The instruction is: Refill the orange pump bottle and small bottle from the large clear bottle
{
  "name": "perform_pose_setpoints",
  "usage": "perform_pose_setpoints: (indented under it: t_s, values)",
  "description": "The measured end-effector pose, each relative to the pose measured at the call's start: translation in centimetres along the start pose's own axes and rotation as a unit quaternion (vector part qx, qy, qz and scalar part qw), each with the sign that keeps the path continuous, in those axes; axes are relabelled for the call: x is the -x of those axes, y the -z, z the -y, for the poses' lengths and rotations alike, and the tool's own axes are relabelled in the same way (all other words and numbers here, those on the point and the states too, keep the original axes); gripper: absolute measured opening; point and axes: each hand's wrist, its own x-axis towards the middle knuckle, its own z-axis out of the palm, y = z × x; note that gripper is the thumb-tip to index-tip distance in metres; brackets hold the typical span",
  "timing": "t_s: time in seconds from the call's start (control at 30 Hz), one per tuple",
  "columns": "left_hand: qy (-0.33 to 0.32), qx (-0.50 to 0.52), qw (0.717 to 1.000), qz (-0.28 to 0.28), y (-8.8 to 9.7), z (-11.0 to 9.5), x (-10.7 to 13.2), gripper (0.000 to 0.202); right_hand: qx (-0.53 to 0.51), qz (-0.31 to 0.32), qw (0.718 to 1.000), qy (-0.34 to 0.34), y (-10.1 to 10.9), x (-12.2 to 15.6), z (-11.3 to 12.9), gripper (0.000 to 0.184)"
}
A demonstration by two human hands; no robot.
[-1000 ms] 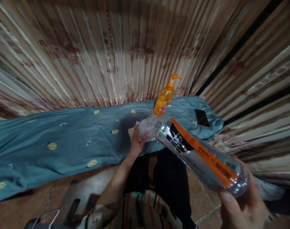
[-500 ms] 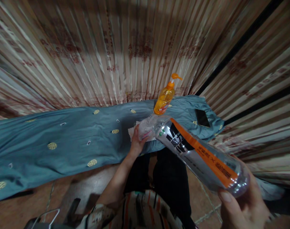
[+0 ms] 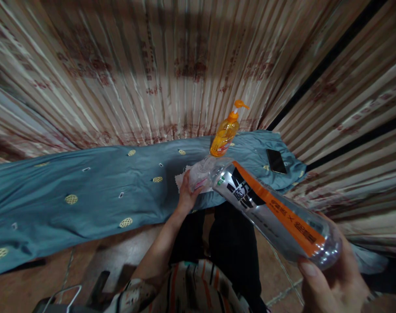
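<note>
My right hand [image 3: 331,278] is wrapped round the base of a large clear plastic bottle [image 3: 269,208] with a silver, black and orange label. The bottle lies tilted, its neck end pointing left and down. My left hand [image 3: 186,193] is closed round a clear plastic cup [image 3: 199,174] with faint pink print. Bottle neck and cup overlap at the cup's mouth; whether they touch I cannot tell. Beneath the cup is a white paper napkin [image 3: 179,179] with a scalloped edge, partly hidden by hand and cup.
An orange pump bottle [image 3: 222,135] stands just beyond the cup. To its right lies a black phone [image 3: 276,161]. Both rest on a long surface under a blue-green patterned cloth [image 3: 100,187]. Pleated curtains [image 3: 126,78] hang behind and at the right, crossed by dark poles [image 3: 321,65].
</note>
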Motion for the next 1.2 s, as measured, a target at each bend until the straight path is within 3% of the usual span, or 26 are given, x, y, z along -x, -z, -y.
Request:
perform_pose_setpoints:
  t_s: [0.67,1.2]
  values:
    - [-0.017,-0.017,1.0,0.001,-0.1,0.7,0.1,0.08,0.02,-0.001,1.0,0.009,0.3,-0.2,-0.1,0.085]
    - [0.005,-0.009,1.0,-0.001,0.0,0.5,0.1,0.082,0.082,0.035,0.994,0.061,1.0,-0.4,-0.5,0.082]
